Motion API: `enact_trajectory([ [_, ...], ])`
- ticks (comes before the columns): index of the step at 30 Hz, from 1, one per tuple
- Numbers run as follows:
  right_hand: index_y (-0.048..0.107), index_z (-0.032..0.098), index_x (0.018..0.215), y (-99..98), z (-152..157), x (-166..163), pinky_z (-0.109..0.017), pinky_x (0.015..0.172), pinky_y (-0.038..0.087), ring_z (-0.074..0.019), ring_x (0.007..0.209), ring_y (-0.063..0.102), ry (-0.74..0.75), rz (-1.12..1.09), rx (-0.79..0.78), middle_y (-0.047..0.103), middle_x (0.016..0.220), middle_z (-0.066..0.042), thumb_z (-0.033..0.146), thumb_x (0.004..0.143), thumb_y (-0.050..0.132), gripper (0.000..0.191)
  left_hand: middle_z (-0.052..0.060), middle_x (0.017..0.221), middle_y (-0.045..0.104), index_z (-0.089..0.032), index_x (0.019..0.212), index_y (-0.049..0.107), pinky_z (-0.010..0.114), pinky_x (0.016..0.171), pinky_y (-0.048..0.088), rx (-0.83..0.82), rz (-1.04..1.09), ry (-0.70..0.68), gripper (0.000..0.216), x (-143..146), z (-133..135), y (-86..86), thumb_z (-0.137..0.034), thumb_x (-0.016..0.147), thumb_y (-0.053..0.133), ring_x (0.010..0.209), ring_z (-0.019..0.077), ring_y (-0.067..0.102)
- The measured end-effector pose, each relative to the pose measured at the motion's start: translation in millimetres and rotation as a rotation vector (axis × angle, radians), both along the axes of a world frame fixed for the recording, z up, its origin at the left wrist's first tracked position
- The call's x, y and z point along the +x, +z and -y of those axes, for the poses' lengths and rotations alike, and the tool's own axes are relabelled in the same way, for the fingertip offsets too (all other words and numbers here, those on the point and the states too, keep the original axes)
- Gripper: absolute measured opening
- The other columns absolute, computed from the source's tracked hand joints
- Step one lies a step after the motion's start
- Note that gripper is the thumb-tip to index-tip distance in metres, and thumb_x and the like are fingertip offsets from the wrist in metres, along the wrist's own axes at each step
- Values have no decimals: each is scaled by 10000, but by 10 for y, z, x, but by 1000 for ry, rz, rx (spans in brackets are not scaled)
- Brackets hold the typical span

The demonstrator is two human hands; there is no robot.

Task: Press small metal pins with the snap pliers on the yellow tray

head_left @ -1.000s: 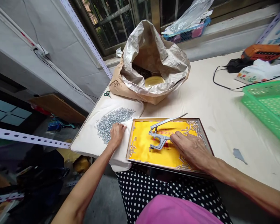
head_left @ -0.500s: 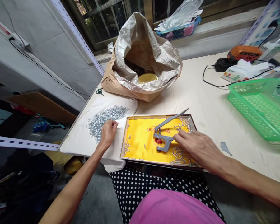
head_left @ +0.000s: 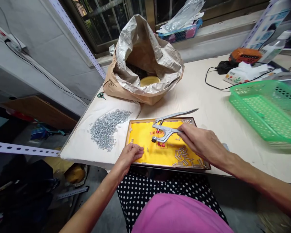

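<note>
Working at a pale table (head_left: pixel 199 97), taking the middle of a shallow tray (head_left: pixel 165 167) lined with a yellow sheet (head_left: pixel 157 157) as the clock's centre. Gripping the handle of grey pliers (head_left: pixel 167 131) in the right hand (head_left: pixel 199 137), at about three o'clock, clamping the fingers firmly round it; holding the pliers over the sheet, pointing their gaping mouth toward nine and their long raised lever between two and three, out past the tray's far rim. Reaching with the left hand (head_left: pixel 129 153) over the tray's end, between eight and nine o'clock, bringing the fingertips near a single metal piece (head_left: pixel 147 150) on the sheet; being unable to tell whether pinching anything there or parting the fingertips. Having loose metal pieces (head_left: pixel 181 157) scattered inside the tray at four o'clock, and a large pile of metal pieces (head_left: pixel 104 131) at nine on a white cloth (head_left: pixel 122 129), just outside the tray. Seeing scissors (head_left: pixel 101 95) between ten and eleven, and an open paper sack (head_left: pixel 133 95) between eleven and twelve, with a yellow bowl (head_left: pixel 149 81) inside. Facing a green basket (head_left: pixel 247 118) at two, well apart from the tray, and an orange device (head_left: pixel 244 55) between one and two, farther off.
</note>
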State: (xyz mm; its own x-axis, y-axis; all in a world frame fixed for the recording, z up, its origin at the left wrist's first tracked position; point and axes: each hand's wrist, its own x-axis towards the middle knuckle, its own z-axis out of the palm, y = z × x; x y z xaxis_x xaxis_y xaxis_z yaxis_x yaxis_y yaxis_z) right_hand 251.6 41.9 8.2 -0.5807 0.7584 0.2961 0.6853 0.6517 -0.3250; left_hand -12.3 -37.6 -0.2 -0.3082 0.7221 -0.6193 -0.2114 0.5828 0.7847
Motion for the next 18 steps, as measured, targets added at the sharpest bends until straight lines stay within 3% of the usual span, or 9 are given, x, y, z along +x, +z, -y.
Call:
enact_trajectory([
  [3,529,201,963,94,-58,160,-291,547,329,-169,686,574,-61,-8,30,644,897,-54,377,1023,338,267,113,957,722,-138,769,589,232,789,557,78,120,-31,206,160,-42,-72,-260,788,754,860,143,690],
  [6,530,193,966,62,-71,168,-292,563,330,-170,709,576,-40,-6,34,638,906,-58,353,1022,350,247,60,875,686,-133,775,622,213,678,549,165,57,-33,314,135,-75,-69,-338,662,832,777,127,648],
  [10,532,191,931,-152,-75,-54,-288,586,304,-158,707,544,87,31,6,628,872,-47,266,1027,330,236,-11,703,601,-127,768,643,195,515,466,213,-138,15,413,-39,-73,-26,-432,573,842,591,89,525],
  [14,538,190,915,-386,-85,-374,-302,578,248,-155,656,486,165,136,-3,624,865,-45,216,1016,359,207,-10,666,606,-127,753,668,203,545,436,252,-293,-27,384,-68,-55,-6,-457,610,800,581,94,513],
  [18,541,187,922,-493,-67,-547,-312,642,271,-161,689,487,252,156,70,621,890,-47,143,1011,347,218,8,685,648,-138,757,704,222,621,438,287,-387,-44,361,-33,-34,-82,-474,644,772,633,118,546],
])
